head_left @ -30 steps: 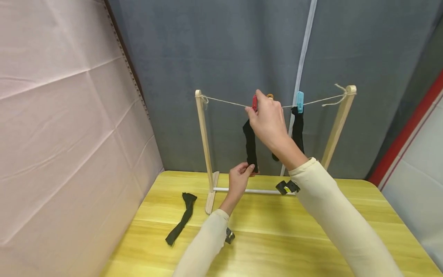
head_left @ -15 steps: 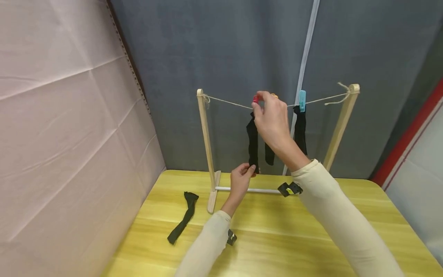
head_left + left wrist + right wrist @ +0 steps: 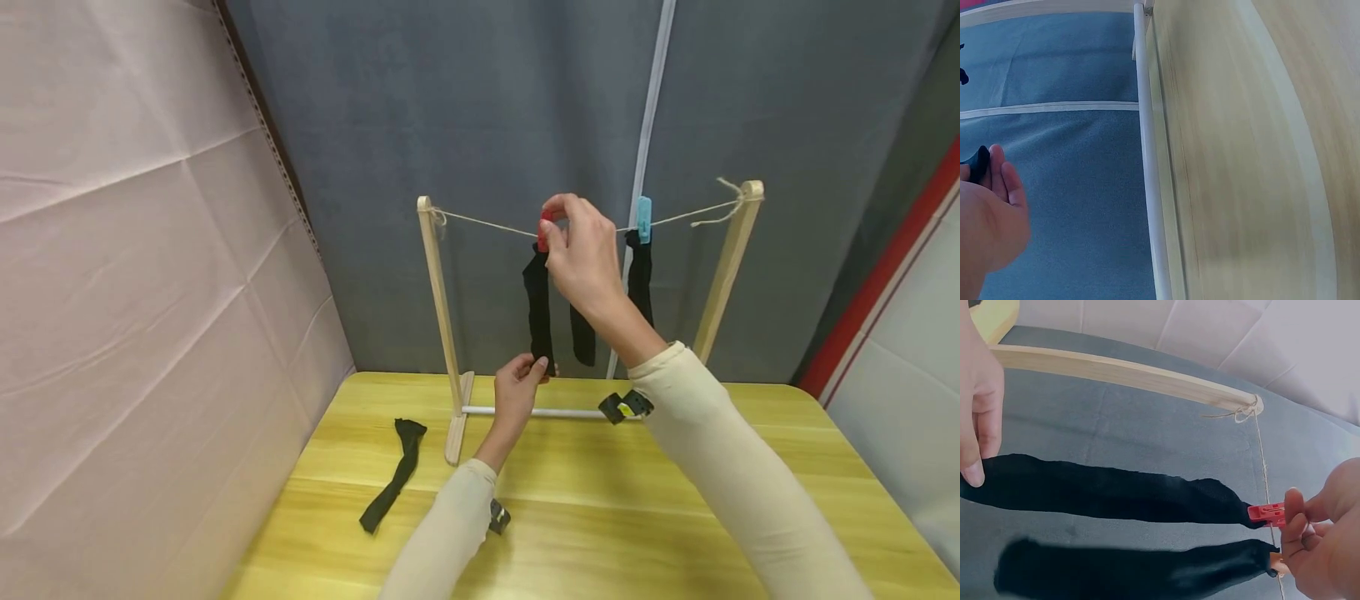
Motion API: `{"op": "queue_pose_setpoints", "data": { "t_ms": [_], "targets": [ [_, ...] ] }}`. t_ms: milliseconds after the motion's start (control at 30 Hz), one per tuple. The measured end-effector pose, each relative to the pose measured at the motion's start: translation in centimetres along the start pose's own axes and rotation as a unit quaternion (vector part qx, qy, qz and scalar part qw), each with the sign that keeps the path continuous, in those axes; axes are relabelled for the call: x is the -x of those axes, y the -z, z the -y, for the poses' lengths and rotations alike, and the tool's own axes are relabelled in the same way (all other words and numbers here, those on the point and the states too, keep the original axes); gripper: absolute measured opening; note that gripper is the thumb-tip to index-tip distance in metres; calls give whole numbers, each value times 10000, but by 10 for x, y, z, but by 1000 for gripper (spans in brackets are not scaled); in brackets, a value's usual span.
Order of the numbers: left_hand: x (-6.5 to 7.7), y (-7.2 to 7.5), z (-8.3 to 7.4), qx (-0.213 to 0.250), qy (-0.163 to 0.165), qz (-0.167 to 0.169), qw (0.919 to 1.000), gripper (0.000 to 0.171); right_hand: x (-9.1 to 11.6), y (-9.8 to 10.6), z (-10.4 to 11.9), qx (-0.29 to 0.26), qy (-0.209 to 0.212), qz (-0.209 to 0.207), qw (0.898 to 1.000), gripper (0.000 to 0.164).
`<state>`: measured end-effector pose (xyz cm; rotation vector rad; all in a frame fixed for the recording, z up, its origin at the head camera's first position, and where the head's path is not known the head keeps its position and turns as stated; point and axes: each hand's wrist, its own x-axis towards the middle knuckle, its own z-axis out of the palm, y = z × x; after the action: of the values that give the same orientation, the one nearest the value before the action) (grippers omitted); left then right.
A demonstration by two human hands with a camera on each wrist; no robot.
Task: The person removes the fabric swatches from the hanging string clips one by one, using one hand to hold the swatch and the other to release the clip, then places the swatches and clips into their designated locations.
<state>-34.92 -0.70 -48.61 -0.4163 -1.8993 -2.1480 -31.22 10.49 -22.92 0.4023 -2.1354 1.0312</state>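
Working at a wooden rack (image 3: pixel 441 308) mid-frame, apparently pegging up the black strip (image 3: pixel 539 308) at centre; with the right hand (image 3: pixel 587 254) above and left hand (image 3: pixel 517 392) below, pinching the red peg (image 3: pixel 1264 514) and gripping the strip's bottom end. Likely needing a firm bite before releasing.

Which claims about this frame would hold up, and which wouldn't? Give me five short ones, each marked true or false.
1. The right hand pinches the red clip. True.
2. A loose cloth lies on the table. True.
3. The left hand rests on the table. False: the left hand pinches the lower end of a hanging cloth.
4. The blue clip lies on the table. False: the blue clip is on the line.
5. In the head view, the red clip is between the left post and the blue clip. True.
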Motion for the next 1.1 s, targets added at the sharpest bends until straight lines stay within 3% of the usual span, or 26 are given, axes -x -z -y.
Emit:
{"op": "queue_pose_setpoints", "data": {
  "t_ms": [267, 667, 867, 1100],
  "targets": [
    [0, -2, -4, -3, -75, -2, 10000, 21, -4, -1, -5, -185, 463, -464, 9977, 10],
    [-1, -5, -11, -229, -249, 42, 9994, 22, -11, 3, -6, -604, 929, -1008, 9887, 13],
    [0, -4, -14, -179, -315, 128, 9993, 23, -11, 5, -4, -726, 1122, -1058, 9854, 20],
    [2, -4, -16, -9, -312, 227, 9993, 24, -2, 9, -7, -630, 1195, -810, 9875, 26]
  ]
}}
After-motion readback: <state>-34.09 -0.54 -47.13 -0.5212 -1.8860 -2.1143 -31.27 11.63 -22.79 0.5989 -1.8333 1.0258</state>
